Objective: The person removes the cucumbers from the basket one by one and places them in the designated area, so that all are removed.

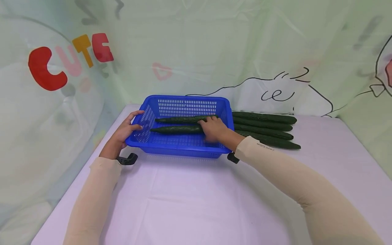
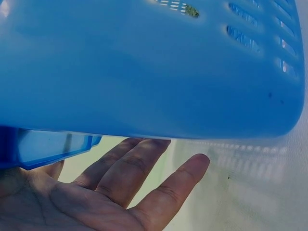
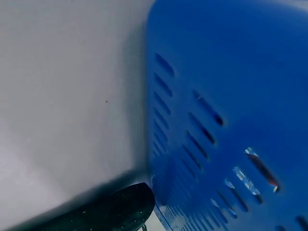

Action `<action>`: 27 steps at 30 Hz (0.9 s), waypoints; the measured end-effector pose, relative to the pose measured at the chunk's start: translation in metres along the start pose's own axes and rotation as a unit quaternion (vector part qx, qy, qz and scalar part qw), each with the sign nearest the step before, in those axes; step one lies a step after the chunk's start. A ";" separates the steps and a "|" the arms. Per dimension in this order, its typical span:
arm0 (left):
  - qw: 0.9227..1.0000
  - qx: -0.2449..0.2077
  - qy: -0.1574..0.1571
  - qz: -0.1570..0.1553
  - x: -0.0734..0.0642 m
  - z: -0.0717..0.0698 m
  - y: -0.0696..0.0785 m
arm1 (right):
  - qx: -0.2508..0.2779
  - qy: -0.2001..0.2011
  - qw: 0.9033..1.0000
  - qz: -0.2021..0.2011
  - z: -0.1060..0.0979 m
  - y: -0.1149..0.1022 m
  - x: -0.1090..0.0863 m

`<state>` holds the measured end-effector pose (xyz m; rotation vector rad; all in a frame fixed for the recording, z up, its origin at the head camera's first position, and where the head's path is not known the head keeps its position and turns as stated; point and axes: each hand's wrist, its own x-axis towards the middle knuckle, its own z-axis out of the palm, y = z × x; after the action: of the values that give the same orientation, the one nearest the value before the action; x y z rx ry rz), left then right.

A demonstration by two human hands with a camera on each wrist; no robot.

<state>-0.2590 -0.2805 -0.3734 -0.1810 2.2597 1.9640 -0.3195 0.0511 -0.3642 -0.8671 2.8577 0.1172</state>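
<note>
A blue plastic basket (image 1: 180,147) with slotted walls stands on the table. Two long dark green cucumbers lie inside it: a rear cucumber (image 1: 180,119) and a front cucumber (image 1: 174,130). My right hand (image 1: 214,129) reaches over the basket's near right corner and grips the front cucumber by its right end, which the hand hides. At the left end, my left hand (image 1: 122,131) rests against the rim, thumb and forefinger laid over it. In the left wrist view its other fingers (image 2: 168,192) extend loosely beside the basket wall (image 2: 120,96).
Several more cucumbers (image 1: 264,123) lie side by side right of the basket, their left ends close to its wall. One cucumber tip (image 3: 130,204) shows beside the basket in the right wrist view. A printed curtain (image 1: 196,51) hangs behind the white-covered table (image 1: 190,197).
</note>
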 end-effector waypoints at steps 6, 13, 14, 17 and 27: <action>1.000 0.001 0.000 -0.006 0.002 0.000 0.000 | -0.009 -0.037 0.999 0.000 0.003 -0.001 0.001; 1.000 0.003 0.000 0.000 0.002 0.000 -0.001 | -0.016 -0.049 0.999 0.002 0.001 -0.002 -0.001; 1.000 0.004 0.000 0.001 0.002 0.000 0.000 | -0.016 -0.048 0.999 0.002 0.001 -0.002 -0.001; 1.000 0.004 -0.001 0.002 0.002 0.000 0.000 | -0.020 -0.052 0.998 0.002 0.001 -0.002 -0.001; 1.000 0.009 0.002 -0.002 0.000 0.001 0.001 | -0.021 -0.069 0.997 -0.017 0.001 -0.003 0.000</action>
<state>-0.2591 -0.2794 -0.3730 -0.1865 2.2770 1.9412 -0.3179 0.0488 -0.3649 -0.8800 2.7205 0.2246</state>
